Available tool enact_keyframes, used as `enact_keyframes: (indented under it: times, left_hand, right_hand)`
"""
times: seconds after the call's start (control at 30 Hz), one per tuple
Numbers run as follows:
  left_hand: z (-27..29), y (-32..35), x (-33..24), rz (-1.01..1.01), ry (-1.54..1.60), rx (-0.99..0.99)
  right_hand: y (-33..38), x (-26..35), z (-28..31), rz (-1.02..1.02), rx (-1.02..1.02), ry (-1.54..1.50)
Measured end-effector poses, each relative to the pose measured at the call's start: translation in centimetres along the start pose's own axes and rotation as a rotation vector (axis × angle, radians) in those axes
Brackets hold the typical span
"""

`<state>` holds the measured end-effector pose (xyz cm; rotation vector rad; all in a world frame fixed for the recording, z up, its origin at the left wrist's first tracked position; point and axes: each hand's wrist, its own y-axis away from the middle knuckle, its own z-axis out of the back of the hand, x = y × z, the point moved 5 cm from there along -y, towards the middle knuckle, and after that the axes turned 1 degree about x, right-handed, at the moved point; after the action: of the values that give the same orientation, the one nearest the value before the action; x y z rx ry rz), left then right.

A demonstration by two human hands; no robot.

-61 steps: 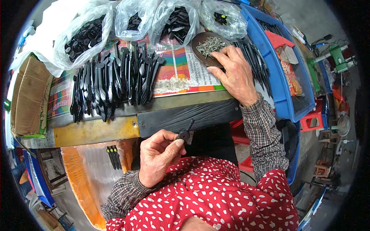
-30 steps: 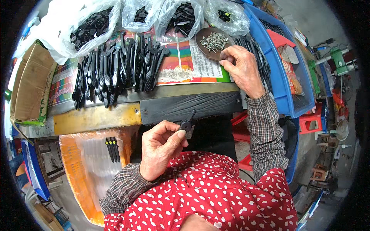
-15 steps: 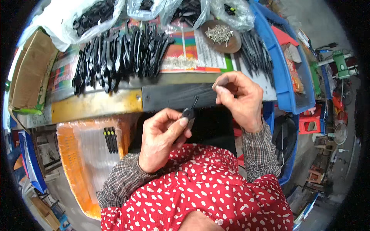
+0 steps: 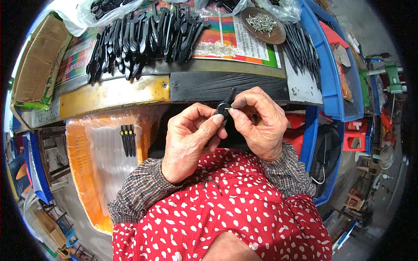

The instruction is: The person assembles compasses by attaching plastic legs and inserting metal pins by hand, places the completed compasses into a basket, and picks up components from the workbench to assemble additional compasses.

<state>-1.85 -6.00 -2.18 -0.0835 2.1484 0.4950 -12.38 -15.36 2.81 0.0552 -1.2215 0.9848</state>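
Near the table's front edge, my left hand [image 4: 189,141] pinches a black plastic part [image 4: 223,108] with a round head and a narrow end pointing up. Against that round head, my right hand [image 4: 261,124] holds a tiny silvery metal pin [image 4: 228,108] between thumb and fingertip. The pin's tip meets the disc near its middle; whether it sits in a hole is too small to tell. More such pins [image 4: 261,22] lie in a brown round dish [image 4: 276,38] at the back right. A wide row of long black plastic pieces [image 4: 146,41] covers the table's left half.
Below left stands an orange basket [image 4: 80,174] lined with clear plastic, holding several black pieces with yellow dots [image 4: 128,140]. More slim black pieces [image 4: 302,50] lie beside a blue bin [image 4: 337,74] at right. A cardboard box [image 4: 37,61] stands far left; plastic bags [image 4: 283,11] line the back.
My right hand has come left and down, bringing the pin to the black part. My left hand has lifted the part slightly. The view has shifted, so the table sits higher.
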Motion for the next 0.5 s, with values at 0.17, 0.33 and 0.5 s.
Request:
enact_keyframes:
  times: [0.17,0.33,0.5]
  left_hand:
    - [0.1,0.2,-0.2,-0.035,0.002,0.005]
    - [0.1,0.1,-0.2,-0.079,-0.01,-0.005]
    - [0.1,0.2,-0.3,-0.231,-0.071,-0.051]
  right_hand:
    - [0.2,0.7,-0.3,0.037,-0.023,0.07]
    - [0.3,1.0,-0.7,0.147,-0.047,0.183]
    - [0.6,1.7,-1.2,0.332,-0.062,0.331]
